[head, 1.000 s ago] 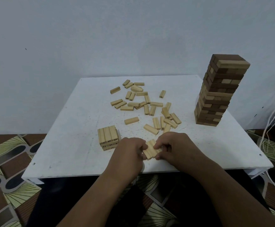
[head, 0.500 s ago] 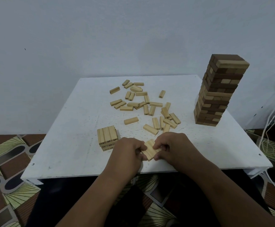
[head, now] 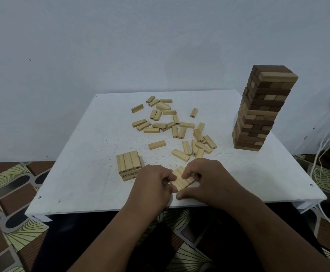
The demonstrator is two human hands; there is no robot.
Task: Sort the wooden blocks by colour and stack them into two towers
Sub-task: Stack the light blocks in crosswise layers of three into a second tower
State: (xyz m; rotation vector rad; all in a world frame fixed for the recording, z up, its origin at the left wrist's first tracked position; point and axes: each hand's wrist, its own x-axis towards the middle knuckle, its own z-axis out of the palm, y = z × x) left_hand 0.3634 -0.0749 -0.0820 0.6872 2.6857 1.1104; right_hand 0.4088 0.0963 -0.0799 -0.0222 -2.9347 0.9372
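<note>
Near the front edge of the white table [head: 85, 173], both hands pinch a row of light wooden blocks [head: 181, 179] laid side by side. My left hand [head: 152, 185] holds the row's left end; my right hand [head: 205, 179] holds its right end with a fingertip on top. A short stack of light blocks [head: 128, 165] stands just left of my hands. Several loose light blocks [head: 174, 126] lie scattered across the table's middle. A tall tower of mixed dark and light blocks [head: 260, 110] rises at the right.
White cords [head: 321, 154] hang off the table's right side. A patterned floor [head: 7, 213] surrounds the table. A pale wall [head: 121, 46] stands close behind its far edge.
My hands have stayed at the front edge, squeezing the row of blocks together; the fingers shifted slightly. Nothing else moved.
</note>
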